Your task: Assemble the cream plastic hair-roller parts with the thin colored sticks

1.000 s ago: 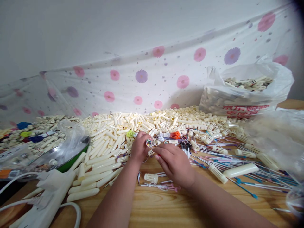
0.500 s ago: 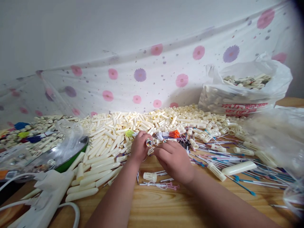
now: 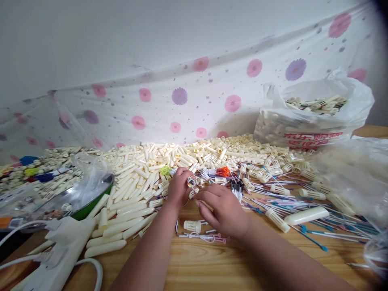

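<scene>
In the middle of the head view my left hand [image 3: 179, 189] is closed around a short cream plastic tube [image 3: 190, 183], its open end towards me with small coloured bits inside. Just to the right, my right hand [image 3: 222, 208] is held with thumb and fingers apart, and I see nothing between them. A bundle of white sticks with yellow-green tips [image 3: 166, 170] lies behind my left hand. Orange-tipped sticks [image 3: 222, 171] and black-tipped sticks [image 3: 237, 186] lie behind my right hand. A slotted cream cap [image 3: 192, 226] and pink-ended sticks [image 3: 216, 238] rest on the wood between my forearms.
Cream plastic tubes [image 3: 133, 188] are heaped across the back and left. Loose coloured sticks [image 3: 318, 210] spread at right beside plastic bags [image 3: 303, 125]. A green-sided metal bowl [image 3: 97, 198] and a white power strip [image 3: 60, 250] stand at left.
My right hand has drawn slightly away from the tube, and its thumb has parted from the fingers. My left hand keeps its hold, nearly still.
</scene>
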The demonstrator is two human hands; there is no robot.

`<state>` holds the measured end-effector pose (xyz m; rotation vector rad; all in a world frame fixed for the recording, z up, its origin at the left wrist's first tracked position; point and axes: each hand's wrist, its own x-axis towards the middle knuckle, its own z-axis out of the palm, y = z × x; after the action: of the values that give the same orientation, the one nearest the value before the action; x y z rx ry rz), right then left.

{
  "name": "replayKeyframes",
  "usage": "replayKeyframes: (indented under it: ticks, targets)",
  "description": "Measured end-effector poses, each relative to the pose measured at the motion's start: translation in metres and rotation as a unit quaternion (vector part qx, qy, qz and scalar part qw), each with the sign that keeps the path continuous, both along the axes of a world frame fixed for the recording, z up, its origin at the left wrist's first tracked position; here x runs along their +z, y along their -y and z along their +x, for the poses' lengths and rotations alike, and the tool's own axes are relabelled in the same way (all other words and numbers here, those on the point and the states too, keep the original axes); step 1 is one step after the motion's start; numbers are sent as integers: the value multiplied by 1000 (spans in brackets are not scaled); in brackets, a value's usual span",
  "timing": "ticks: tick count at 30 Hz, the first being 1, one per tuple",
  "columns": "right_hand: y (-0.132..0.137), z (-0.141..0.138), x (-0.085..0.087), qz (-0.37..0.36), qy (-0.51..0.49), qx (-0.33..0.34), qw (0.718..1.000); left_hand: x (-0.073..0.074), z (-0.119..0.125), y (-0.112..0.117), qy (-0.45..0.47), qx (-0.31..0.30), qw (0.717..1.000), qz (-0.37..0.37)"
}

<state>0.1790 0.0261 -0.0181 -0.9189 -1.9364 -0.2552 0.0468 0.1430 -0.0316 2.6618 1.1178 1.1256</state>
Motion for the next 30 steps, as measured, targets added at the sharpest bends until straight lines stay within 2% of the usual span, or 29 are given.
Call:
replayKeyframes:
  ticks: [7,14,20,26,30]
  targets:
    - [-2,2,-1,-43,-33,16,998,1,-1,1,-7,-6,1000,4]
    - [-5,1,-3,-94,-41,-5,995,6,2,7,-29,-11,999,-9]
    - [-8,0,-4,-88,-32,-54,994,13,7,13,-58,-34,998,-18]
    - [-10,4,-8,-14,1,-94,996,15,13,20,-76,-73,994,-27]
    - [-11,8,-7,-13,6,-106,994,14,14,20,-60,-75,995,-30]
